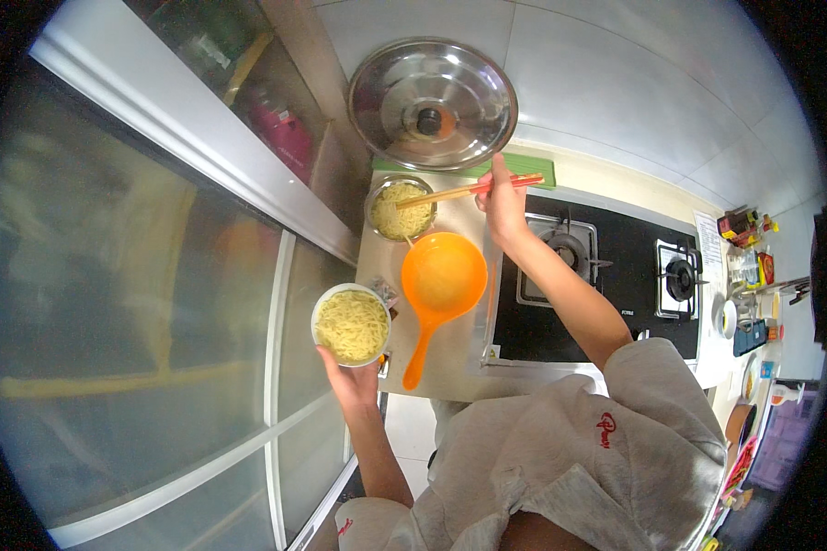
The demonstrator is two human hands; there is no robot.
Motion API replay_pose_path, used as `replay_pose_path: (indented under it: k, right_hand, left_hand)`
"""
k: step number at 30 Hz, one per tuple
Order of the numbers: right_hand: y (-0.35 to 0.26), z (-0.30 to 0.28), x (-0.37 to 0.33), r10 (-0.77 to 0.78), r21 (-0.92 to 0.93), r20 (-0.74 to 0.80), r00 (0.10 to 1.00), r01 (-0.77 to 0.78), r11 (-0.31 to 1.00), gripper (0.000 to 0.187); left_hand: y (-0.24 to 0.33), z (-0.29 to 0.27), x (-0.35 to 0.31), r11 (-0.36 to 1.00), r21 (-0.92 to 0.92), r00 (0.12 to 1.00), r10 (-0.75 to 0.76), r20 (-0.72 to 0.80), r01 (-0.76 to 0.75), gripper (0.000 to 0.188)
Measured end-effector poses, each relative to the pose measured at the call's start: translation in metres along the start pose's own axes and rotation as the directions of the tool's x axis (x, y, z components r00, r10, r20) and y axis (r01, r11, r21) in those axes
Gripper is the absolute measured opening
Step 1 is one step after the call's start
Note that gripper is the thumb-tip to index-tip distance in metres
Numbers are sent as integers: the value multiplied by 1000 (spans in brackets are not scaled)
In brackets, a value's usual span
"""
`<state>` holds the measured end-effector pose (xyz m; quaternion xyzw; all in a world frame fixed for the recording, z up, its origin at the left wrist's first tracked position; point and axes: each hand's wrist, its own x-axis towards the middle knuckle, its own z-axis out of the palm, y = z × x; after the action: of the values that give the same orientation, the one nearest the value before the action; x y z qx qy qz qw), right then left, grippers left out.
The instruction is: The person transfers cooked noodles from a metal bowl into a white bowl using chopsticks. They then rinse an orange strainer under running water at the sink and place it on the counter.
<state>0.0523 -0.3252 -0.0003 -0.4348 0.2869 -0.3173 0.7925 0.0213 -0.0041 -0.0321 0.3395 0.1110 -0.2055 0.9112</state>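
The orange ladle (444, 278) bars white bowl (315, 323) from stove (629, 248); free counter (455, 363) adjoins its handle (419, 356).

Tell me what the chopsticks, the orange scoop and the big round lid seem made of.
Chopsticks: probably wood, plain tan, apparently coated red at the upper ends.
Orange scoop: likely plastic, smooth, one bright colour from rim to handle.
Round lid: metal, perhaps stainless steel, polished to mirror-like reflections; dark knob unclear.

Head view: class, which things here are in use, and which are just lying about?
In use:
- white bowl of yellow noodle-like strands, in the left hand
- chopsticks, in the right hand
- metal bowl, under the chopsticks' tips
- orange scoop, probably, being close beside the metal bowl

Apparently just lying about:
- large metal lid
- green board
- black hob
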Motion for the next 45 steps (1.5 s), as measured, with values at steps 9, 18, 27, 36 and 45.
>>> replay_pose_path:
  k: [9,18,27,36,45]
  right_hand:
    - [-10,20,13,-19,149,-99,995,33,988,33]
    - [-22,25,16,-176,-73,65,982,180,981,36]
    - [-19,-5,-8,-191,-559,391,901,397,728,36]
    - [-48,-23,-48,-91,-705,571,816,544,455,38]
    - [76,-37,-172,571,-874,392,721,99,475,42]
  left_hand:
    - [1,-13,-4,1000,-13,998,4,-57,-5,65]
    - [4,-11,-4,1000,-11,998,1,-65,-1,65]
    - [4,-2,-13,999,34,999,0,-36,1,64]
    - [5,-10,-38,999,6,998,35,-53,-34,64]
    - [31,-2,-45,997,72,977,-40,210,26,64]
